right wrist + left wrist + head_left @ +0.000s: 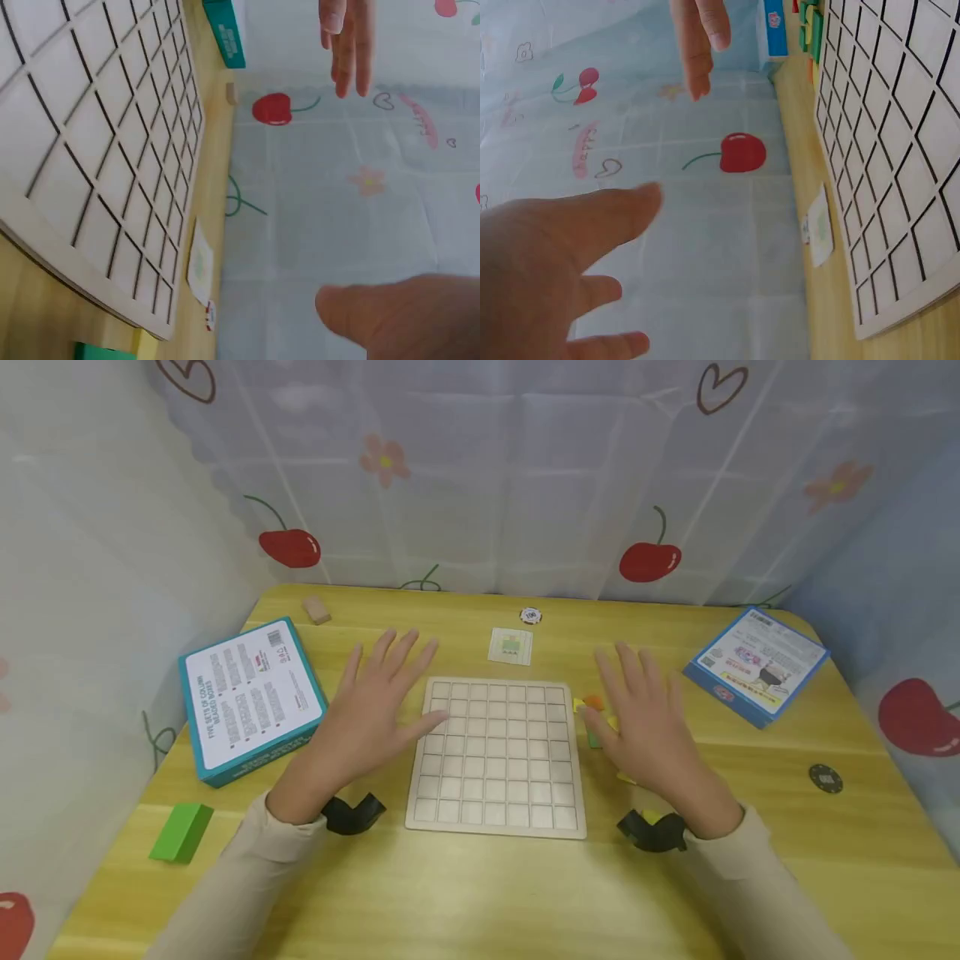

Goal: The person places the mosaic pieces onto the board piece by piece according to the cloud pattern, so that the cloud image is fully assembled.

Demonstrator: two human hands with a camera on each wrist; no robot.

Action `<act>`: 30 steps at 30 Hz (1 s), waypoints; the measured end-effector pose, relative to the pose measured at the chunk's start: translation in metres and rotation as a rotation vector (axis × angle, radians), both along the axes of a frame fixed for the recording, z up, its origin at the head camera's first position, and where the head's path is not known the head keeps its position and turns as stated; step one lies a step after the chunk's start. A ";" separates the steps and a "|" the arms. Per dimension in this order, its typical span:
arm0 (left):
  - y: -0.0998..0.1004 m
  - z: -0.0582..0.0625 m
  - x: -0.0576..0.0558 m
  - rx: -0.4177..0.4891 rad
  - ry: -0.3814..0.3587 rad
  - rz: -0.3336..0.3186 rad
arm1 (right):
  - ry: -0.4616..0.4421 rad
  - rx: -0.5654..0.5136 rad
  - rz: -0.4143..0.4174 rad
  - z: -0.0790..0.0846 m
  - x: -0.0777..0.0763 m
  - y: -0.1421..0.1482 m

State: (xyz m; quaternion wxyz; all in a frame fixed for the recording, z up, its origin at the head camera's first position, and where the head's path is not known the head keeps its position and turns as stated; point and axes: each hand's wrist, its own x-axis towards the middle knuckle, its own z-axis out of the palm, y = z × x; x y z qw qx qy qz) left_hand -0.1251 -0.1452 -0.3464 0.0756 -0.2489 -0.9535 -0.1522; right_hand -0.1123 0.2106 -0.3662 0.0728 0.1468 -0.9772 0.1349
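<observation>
Both hands hover over the table with fingers spread and nothing held. In the head view the left hand [371,718] is by the left edge of a pale wooden grid board [495,756], its thumb overlapping the board's side. The right hand [645,722] is off the board's right edge, partly hiding several small yellow, green and orange pieces [594,702]. Just beyond the board lies a small card [510,646] with a printed green and yellow pattern. In the left wrist view, green pieces [817,34] show beside the board.
A teal-edged box [255,697] lies at the left, a blue box [759,664] at the right. A green block [181,832] sits front left, a wooden block [316,610] back left. A white poker chip [530,616] is behind the card, a dark chip [826,778] far right.
</observation>
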 end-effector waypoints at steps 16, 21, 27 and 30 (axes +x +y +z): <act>-0.018 -0.065 -0.021 0.577 -0.301 0.020 | -0.200 -0.189 0.023 -0.011 -0.049 0.047; -0.036 -0.086 -0.022 0.490 -0.359 0.054 | -0.275 -0.213 0.051 -0.034 -0.056 0.056; -0.043 -0.097 -0.024 0.417 -0.369 0.034 | -0.318 -0.219 0.077 -0.045 -0.058 0.056; -0.043 -0.099 -0.026 0.396 -0.388 0.011 | -0.328 -0.206 0.076 -0.048 -0.059 0.056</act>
